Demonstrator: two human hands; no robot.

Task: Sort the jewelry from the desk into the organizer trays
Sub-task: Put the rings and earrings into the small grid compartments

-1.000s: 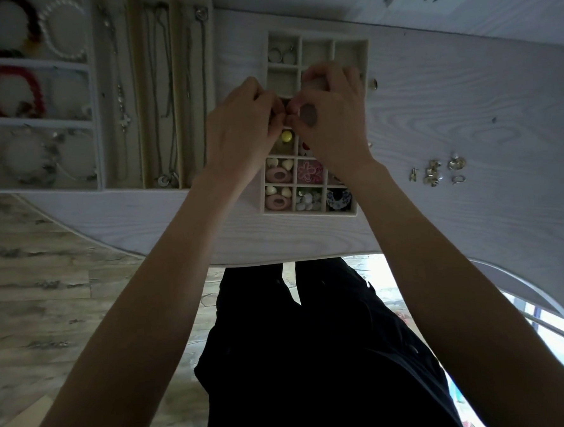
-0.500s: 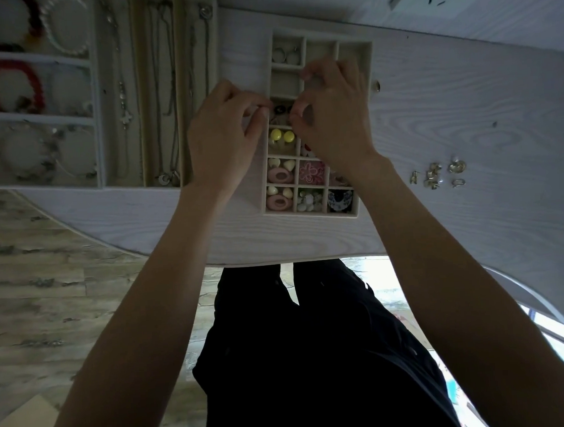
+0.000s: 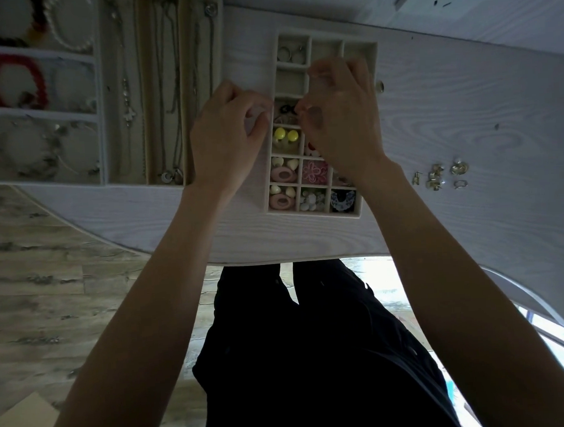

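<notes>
A beige compartment tray (image 3: 313, 214) lies on the white desk (image 3: 485, 108), holding yellow studs (image 3: 285, 135), pink and flowered pieces and silver rings (image 3: 292, 54). My left hand (image 3: 226, 137) hovers at the tray's left edge, fingers curled, thumb against fingertips, nothing visible in them. My right hand (image 3: 341, 117) covers the tray's middle and right; its thumb and forefinger pinch a dark earring (image 3: 286, 109) in a middle compartment. Several loose gold pieces (image 3: 437, 177) lie on the desk to the right.
A necklace tray (image 3: 144, 89) and a bracelet tray (image 3: 100, 92) with red, dark and pearl bracelets sit at the left. One small metal piece (image 3: 380, 86) lies just right of the compartment tray. The desk's front edge curves near my legs.
My hands were pressed together over the tray a second ago; they have drawn apart, the left sliding left, uncovering the yellow studs and the dark earring.
</notes>
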